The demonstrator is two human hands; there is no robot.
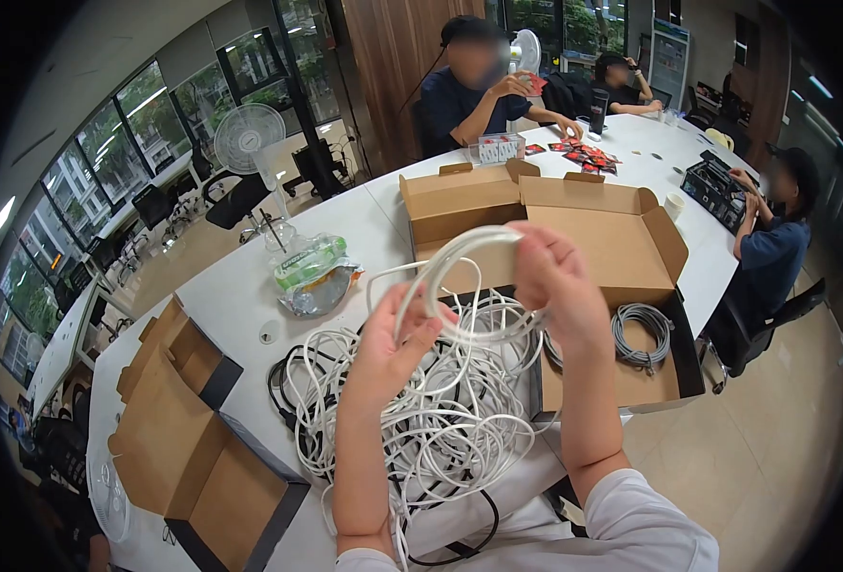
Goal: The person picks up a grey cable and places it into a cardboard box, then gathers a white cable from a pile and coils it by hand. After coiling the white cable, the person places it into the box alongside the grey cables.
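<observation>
My right hand (562, 286) is closed around one side of a looped white cable (471, 240), lifted above the table. My left hand (395, 341) grips the other side of the same loops, thumb and fingers bent round them. Below both hands lies a tangled heap of white cables (469, 429) with some black cables (286, 405) mixed in. Beyond my right hand stands an open cardboard box (603, 224), with a neat coil of grey cable (642, 337) inside its right part.
More open cardboard boxes (231, 486) sit at the left on the white table (216, 310). A green and silver plastic bag (315, 276) lies behind the heap. Across the table a person handles red packets (588, 157); another works at a black device (712, 194) on the right.
</observation>
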